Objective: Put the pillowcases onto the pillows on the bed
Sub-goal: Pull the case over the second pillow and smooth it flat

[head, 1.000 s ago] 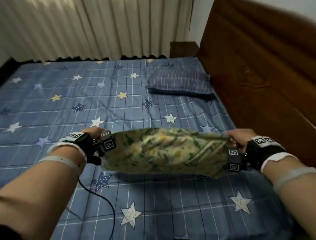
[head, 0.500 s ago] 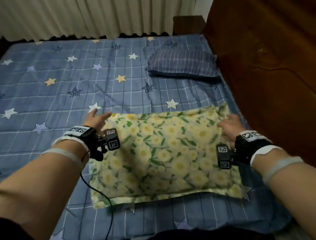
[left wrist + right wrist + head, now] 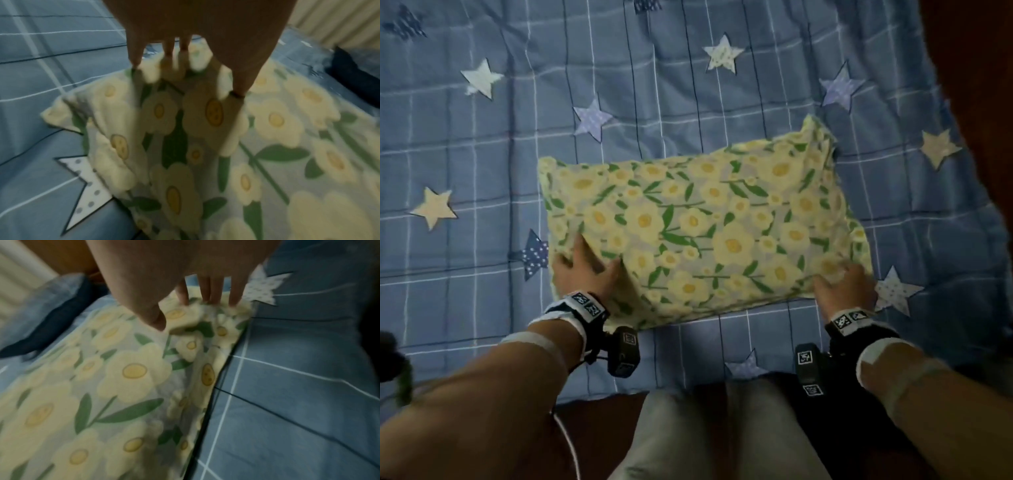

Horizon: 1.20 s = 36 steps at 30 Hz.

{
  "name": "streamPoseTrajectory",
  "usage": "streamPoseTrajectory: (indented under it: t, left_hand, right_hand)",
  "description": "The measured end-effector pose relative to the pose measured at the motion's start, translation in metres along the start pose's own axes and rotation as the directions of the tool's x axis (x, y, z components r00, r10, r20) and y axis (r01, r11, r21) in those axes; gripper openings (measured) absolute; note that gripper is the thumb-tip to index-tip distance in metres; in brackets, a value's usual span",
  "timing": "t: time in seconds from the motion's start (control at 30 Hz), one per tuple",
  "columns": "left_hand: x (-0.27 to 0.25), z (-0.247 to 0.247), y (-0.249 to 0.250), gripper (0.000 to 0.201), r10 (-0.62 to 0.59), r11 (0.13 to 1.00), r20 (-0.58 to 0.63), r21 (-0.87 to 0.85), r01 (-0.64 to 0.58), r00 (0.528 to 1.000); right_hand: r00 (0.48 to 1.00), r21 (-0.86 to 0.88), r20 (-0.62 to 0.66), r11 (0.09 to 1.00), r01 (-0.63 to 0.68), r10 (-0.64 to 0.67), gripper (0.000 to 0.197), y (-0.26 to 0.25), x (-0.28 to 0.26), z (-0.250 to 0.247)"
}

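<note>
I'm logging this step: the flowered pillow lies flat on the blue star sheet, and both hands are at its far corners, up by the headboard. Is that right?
Not quite. The hands are at the near corners, closest to the person, as the head view shows: left hand on the near left corner, right hand on the near right. The flowered pillow does lie flat on the blue star sheet.

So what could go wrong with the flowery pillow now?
The flowered pillow lies near the bed's edge, so a tug toward the person might slide it off the star-patterned sheet. The right hand is bunching the near corner, which may leave wrinkles. The left hand only presses with straight fingers, so that side could slip.
</note>
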<state>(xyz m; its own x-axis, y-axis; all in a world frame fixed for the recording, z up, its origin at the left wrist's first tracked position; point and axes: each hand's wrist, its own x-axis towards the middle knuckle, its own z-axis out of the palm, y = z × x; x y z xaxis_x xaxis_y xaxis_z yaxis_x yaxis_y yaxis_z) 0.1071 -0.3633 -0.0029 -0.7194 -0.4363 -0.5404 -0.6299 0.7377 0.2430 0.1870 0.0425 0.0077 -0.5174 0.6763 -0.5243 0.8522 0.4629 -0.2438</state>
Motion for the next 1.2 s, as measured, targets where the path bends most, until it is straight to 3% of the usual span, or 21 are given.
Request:
streamPoseTrajectory:
  t: [0.07,0.13,0.23,0.37,0.5,0.6,0.63,0.67,0.7,0.77,0.83,0.87,0.93,1.03,1.2]
  left_hand:
    - [0.002,0.01,0.011,0.086,0.1,0.995,-0.092,0.023,-0.098,0.991]
    - [0.017,0.016,0.025,0.081,0.169,0.985,-0.117,0.046,-0.164,0.979]
    - [0.052,0.028,0.04,0.084,0.145,0.986,-0.055,0.096,-0.139,0.988]
    - [0.065,0.058,0.037,0.083,0.138,0.972,-0.005,0.194,-0.135,0.99]
    - [0.055,0.066,0.023,0.079,0.167,0.956,0.049,0.236,-0.174,0.985]
    - [0.07,0.052,0.028,0.085,0.137,0.961,0.163,0.216,-0.171,0.977]
    - [0.075,0.045,0.031,0.088,0.132,0.966,0.191,0.195,-0.169,0.973]
    - [0.079,0.036,0.034,0.088,0.135,0.972,0.201,0.165,-0.169,0.97]
    - [0.081,0.027,0.034,0.087,0.148,0.976,0.194,0.129,-0.175,0.97]
    - [0.081,0.007,0.031,0.085,0.194,0.978,0.112,0.052,-0.2,0.975]
    - [0.08,-0.008,0.019,0.087,0.244,0.97,-0.038,0.007,-0.244,0.969]
    - [0.081,-0.012,0.011,0.09,0.262,0.965,-0.097,-0.005,-0.264,0.96]
    - [0.083,-0.009,-0.007,0.097,0.293,0.955,-0.102,-0.026,-0.297,0.951]
    - [0.073,0.02,-0.03,0.096,0.367,0.927,0.04,0.072,-0.369,0.93]
    - [0.073,0.056,-0.037,0.091,0.362,0.919,0.038,0.153,-0.363,0.932]
  right_hand:
    - [0.968,-0.074,-0.127,0.975,0.209,-0.217,0.071,-0.014,0.01,0.002]
    - [0.932,-0.053,-0.054,0.933,0.355,-0.357,0.087,-0.036,0.032,0.007]
    - [0.894,-0.062,0.071,0.892,0.448,-0.443,0.098,-0.072,0.071,0.022]
    - [0.9,-0.232,0.158,0.87,0.434,-0.407,0.095,-0.063,0.088,0.065]
    - [0.908,-0.339,0.138,0.842,0.419,-0.396,0.089,-0.043,0.071,0.082]
    - [0.92,-0.333,0.055,0.861,0.384,-0.388,0.088,-0.081,0.06,0.066]
    - [0.895,-0.317,-0.005,0.849,0.423,-0.447,0.085,-0.101,0.05,0.061]
    - [0.835,-0.305,-0.045,0.803,0.512,-0.549,0.08,-0.124,0.036,0.058]
    - [0.744,-0.298,-0.036,0.717,0.63,-0.668,0.077,-0.147,0.018,0.057]
    - [0.516,-0.255,0.181,0.467,0.847,-0.837,0.076,-0.195,-0.023,0.067]
    - [0.325,-0.193,0.476,0.263,0.945,-0.817,0.083,-0.236,-0.059,0.092]
    - [0.282,-0.183,0.573,0.216,0.959,-0.77,0.089,-0.253,-0.07,0.109]
    - [0.293,-0.216,0.683,0.198,0.956,-0.669,0.103,-0.272,-0.074,0.142]
    - [0.378,-0.342,0.733,0.174,0.923,-0.566,0.119,-0.253,-0.063,0.184]
    - [0.389,-0.419,0.697,0.098,0.903,-0.603,0.124,-0.227,-0.058,0.208]
